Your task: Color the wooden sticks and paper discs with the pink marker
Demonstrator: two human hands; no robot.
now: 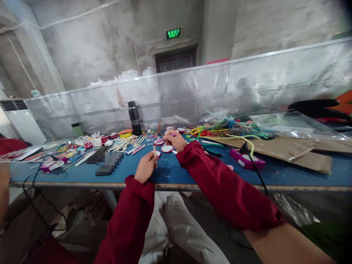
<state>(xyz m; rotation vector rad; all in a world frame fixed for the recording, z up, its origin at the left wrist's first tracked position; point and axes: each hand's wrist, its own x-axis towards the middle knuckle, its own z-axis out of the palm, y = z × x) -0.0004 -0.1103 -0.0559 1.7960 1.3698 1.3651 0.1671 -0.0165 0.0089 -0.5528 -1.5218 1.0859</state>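
Note:
My left hand is closed around a short pale stick that stands upright between thumb and fingers. In my right hand is a slim pink-purple pen-like tool, its tip pointing left toward the top of the stick. Whether tip and stick touch is too small to tell. Just below the tool lies a round white disc with a red rim. Another such disc is partly hidden behind my left fingers. All this is over the blue tabletop.
A black thermos stands behind pale sticks. Dark flat objects lie left. A purple box with a cable sits right, near brown cardboard and coloured strands. A mesh partition borders the back. Another person's arm shows left.

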